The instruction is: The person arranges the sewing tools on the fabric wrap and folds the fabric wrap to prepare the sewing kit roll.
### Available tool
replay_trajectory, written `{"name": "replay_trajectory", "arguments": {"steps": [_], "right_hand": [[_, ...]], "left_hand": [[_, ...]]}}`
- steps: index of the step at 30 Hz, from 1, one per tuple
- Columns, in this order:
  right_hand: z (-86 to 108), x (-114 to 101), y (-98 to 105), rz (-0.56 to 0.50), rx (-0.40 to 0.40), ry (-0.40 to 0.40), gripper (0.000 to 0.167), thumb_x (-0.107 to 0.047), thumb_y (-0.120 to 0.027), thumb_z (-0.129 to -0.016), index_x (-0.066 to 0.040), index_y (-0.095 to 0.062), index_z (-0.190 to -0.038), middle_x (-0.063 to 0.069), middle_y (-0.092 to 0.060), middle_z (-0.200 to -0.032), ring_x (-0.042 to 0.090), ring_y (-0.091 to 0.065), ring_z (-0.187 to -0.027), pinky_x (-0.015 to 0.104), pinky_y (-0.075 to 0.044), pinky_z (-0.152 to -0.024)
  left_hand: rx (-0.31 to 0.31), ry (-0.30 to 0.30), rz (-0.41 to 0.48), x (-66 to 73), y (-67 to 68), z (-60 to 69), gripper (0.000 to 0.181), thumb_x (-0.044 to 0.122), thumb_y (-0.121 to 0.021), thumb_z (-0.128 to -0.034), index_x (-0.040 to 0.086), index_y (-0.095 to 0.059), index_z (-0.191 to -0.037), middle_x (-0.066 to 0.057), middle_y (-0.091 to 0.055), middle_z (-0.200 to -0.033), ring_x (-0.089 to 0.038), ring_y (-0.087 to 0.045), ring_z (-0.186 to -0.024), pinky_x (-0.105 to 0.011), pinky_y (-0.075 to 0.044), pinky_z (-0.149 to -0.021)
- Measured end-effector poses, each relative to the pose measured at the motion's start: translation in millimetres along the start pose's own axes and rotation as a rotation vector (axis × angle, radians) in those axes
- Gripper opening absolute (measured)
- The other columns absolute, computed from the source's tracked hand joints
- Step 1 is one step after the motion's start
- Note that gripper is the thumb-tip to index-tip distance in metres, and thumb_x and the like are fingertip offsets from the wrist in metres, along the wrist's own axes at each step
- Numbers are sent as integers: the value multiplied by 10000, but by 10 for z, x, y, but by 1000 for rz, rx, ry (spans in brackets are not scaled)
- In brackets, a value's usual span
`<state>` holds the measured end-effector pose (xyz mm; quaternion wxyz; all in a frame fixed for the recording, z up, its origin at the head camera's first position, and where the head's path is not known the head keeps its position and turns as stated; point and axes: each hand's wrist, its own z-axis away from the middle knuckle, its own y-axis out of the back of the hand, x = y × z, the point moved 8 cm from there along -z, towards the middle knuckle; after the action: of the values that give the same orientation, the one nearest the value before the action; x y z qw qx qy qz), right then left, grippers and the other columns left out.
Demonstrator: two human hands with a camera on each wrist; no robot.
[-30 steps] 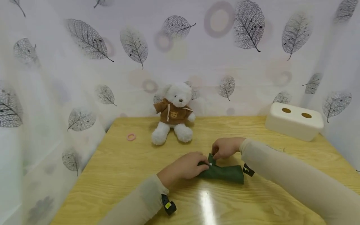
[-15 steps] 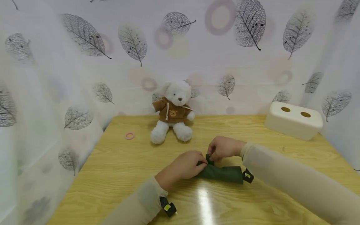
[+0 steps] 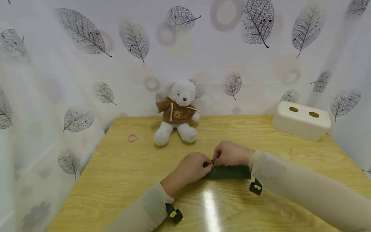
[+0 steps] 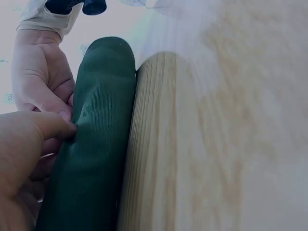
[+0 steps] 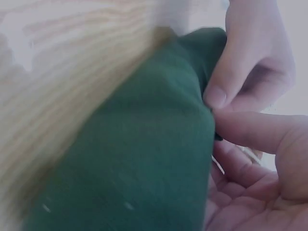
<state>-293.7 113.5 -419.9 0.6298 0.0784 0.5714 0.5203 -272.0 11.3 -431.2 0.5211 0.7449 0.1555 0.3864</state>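
Observation:
A dark green fabric roll with a flat right end lies on the wooden table in front of the bear. At its left part, my left hand pinches the far edge between thumb and fingers. My right hand meets it there, thumb and fingertips pinching the same edge. The left wrist view has the ribbed-looking green fabric running lengthwise, fingers along one side. In the right wrist view both thumbs press near a small dark bit at the fabric's edge. The strap is mostly hidden by the fingers.
A white teddy bear in a brown hoodie sits at the back of the table. Left of it lies a pink ring. A cream box with two oval holes stands back right. Leaf-print curtain hangs behind.
The strap that stood up from the roll has gone down behind the fingers. My right hand has moved slightly left, closer to my left. The roll has turned, and the view has tilted down slightly.

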Motion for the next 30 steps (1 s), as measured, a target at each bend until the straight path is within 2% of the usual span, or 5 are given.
{"name": "replay_trajectory", "arguments": {"steps": [5, 11, 16, 24, 30], "right_hand": [[33, -47, -58, 96, 61, 58, 59, -145, -769, -883, -121, -737, -927, -45, -681, -865, 105, -601, -748, 311, -524, -696], [80, -90, -130, 177, 157, 121, 71, -161, -759, -911, -113, -713, -935, -53, -681, -859, 64, -597, -745, 295, -525, -691], [119, -110, -160, 177, 191, 152, 47, -128, -733, -927, -87, -712, -936, -46, -683, -836, 46, -593, -705, 272, -521, -661], [130, -83, -183, 165, 211, 135, 38, -89, -700, -913, -68, -689, -882, -48, -635, -750, 78, -533, -617, 274, -481, -597], [114, -73, -214, 134, 209, 121, 73, -110, -693, -902, -120, -661, -836, -56, -592, -658, 79, -487, -531, 267, -449, -536]], "left_hand": [[38, 12, 5, 6, 27, 11, 143, 208, -690, -965, 136, -813, -971, 23, -747, -926, -79, -676, -811, -206, -537, -731], [50, 43, 27, -27, 42, 14, 143, 222, -702, -964, 128, -809, -956, 25, -732, -891, -75, -655, -777, -207, -525, -706], [51, 42, 33, -36, 36, 9, 136, 225, -712, -961, 129, -807, -952, 31, -732, -898, -71, -655, -787, -203, -521, -705], [0, -39, 27, 21, 41, 16, 142, 200, -696, -974, 114, -794, -1031, 9, -729, -968, -112, -671, -887, -215, -534, -776], [-26, 26, 113, -35, 34, 16, 130, 190, -698, -972, 117, -798, -1011, 7, -749, -978, -89, -681, -876, -206, -537, -759]]}}
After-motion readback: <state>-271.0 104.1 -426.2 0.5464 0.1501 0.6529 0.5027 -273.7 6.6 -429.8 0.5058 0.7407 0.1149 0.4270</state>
